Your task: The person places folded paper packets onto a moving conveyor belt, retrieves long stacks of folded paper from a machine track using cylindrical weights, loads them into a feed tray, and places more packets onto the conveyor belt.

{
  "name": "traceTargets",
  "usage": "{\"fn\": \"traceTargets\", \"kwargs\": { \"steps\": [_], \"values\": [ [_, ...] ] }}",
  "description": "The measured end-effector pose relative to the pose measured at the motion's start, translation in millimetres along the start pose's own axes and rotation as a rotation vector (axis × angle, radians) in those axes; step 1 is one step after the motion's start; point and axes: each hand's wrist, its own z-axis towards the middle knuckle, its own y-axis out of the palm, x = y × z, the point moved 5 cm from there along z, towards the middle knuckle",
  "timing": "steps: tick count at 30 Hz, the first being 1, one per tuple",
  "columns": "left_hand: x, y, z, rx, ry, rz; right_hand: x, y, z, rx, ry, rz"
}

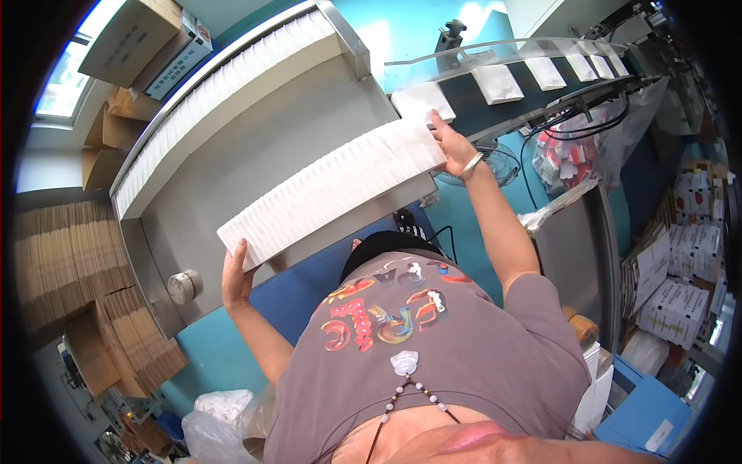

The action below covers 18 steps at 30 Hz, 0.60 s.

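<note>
On steel table [255, 147]: long white packet row [332, 193] runs diagonally, left hand [236, 278] and right hand [452, 143] fingers clamped on ends.

Grey steel table [255, 147]: two long rows of white packets [332, 189]

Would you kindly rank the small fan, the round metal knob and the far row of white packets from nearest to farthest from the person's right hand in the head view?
From the right hand:
1. Small fan, just beside the wrist, below the conveyor.
2. Far row of white packets, up and to the left along the metal table's back edge.
3. Round metal knob, at the table's lower left corner, close to the left hand.
</note>
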Motion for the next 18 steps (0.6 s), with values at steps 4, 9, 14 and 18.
{"fn": "traceTargets", "kwargs": {
  "steps": [4,9,14,18],
  "values": [
    [4.3,5.8,-4.7,0.005,-0.002,0.004,-1.9,21.9,-18.4,-0.044,-0.073,-0.284],
    [3.8,4.8,-2.1,0.003,-0.008,0.005,-4.5,20.9,-15.2,-0.019,-0.065,-0.343],
    [4.1,5.5,-1.7,-0.009,-0.007,0.020,-0.2,3.6,-1.1,0.053,-0.109,-0.412],
    [1.4,9.1,0.1,-0.008,-0.020,0.018,-0.2,0.7,-2.7,-0.001,-0.019,-0.079]
  ]
}}
